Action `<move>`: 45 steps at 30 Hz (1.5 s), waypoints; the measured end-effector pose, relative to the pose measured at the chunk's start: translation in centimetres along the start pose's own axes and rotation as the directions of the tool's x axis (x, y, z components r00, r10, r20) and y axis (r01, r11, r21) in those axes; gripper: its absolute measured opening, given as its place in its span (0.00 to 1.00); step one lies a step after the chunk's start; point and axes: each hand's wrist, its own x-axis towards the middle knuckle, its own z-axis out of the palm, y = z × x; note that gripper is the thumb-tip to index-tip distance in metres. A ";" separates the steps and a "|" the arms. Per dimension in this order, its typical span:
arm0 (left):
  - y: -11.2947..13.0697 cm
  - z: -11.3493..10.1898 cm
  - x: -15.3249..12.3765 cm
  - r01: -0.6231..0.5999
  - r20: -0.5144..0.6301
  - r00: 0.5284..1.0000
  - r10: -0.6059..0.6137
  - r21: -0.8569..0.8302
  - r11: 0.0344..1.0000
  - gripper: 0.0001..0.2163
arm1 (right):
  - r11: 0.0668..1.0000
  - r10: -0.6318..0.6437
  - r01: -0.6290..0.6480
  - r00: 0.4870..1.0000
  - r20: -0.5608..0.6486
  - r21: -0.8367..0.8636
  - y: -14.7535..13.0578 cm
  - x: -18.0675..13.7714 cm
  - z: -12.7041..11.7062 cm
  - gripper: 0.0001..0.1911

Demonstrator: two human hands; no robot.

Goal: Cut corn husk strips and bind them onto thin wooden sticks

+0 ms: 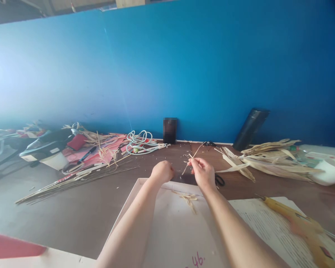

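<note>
My right hand (203,172) pinches a thin pale straw strip (194,153) that sticks up and away from the fingers. My left hand (162,172) is curled closed just to its left, a little apart; what it holds is hidden behind the knuckles. Both hands hover over the far edge of a white sheet of card (167,223) on the brown table (80,208). A few straw scraps (189,199) lie on the card below the hands. Black scissors (219,180) lie just right of my right hand.
A heap of dried husks (268,158) lies at the right, a glue gun (298,219) on printed paper at the lower right. Thin sticks (72,180), an iron (48,147), pink paper and a coiled white cable (141,143) fill the left. A dark cylinder (251,128) leans on the blue wall.
</note>
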 end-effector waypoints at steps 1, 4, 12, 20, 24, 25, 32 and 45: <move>-0.3 0.0 -0.2 -0.039 -0.079 0.996 0.033 -0.079 0.996 0.07 | 1.000 -0.001 0.001 1.000 0.004 -0.001 0.0 0.0 0.0 0.13; -0.8 0.7 -0.6 -0.103 -0.244 0.970 0.023 -0.321 0.941 0.06 | 1.000 -0.004 0.004 1.000 0.023 -0.007 0.1 0.1 -0.1 0.12; 0.9 2.9 -1.6 -0.321 -0.405 0.912 0.067 -0.601 0.732 0.03 | 1.000 0.018 -0.018 0.998 0.052 0.007 1.0 0.5 0.0 0.13; 1.4 3.4 -1.6 -0.434 -0.487 0.860 0.151 -0.544 0.718 0.10 | 1.000 -0.004 0.005 0.998 0.063 -0.026 1.5 0.7 0.0 0.15; 1.2 3.2 -1.7 -0.436 -0.528 0.836 0.151 -0.471 0.767 0.08 | 1.000 -0.005 0.006 0.998 0.060 -0.023 1.5 0.7 0.0 0.16; 1.2 3.1 -1.8 -0.438 -0.533 0.832 0.156 -0.457 0.774 0.08 | 1.000 -0.008 0.009 0.998 0.062 -0.022 1.5 0.7 0.0 0.16; 1.4 3.3 -1.8 -0.438 -0.552 0.821 0.149 -0.440 0.784 0.06 | 0.999 -0.017 0.021 0.997 0.081 -0.048 1.0 0.5 -0.2 0.17; 1.8 3.7 -1.4 -0.256 -0.377 0.924 -0.062 -0.732 0.632 0.06 | 1.000 -0.004 0.005 0.994 0.111 -0.011 0.8 0.4 0.0 0.18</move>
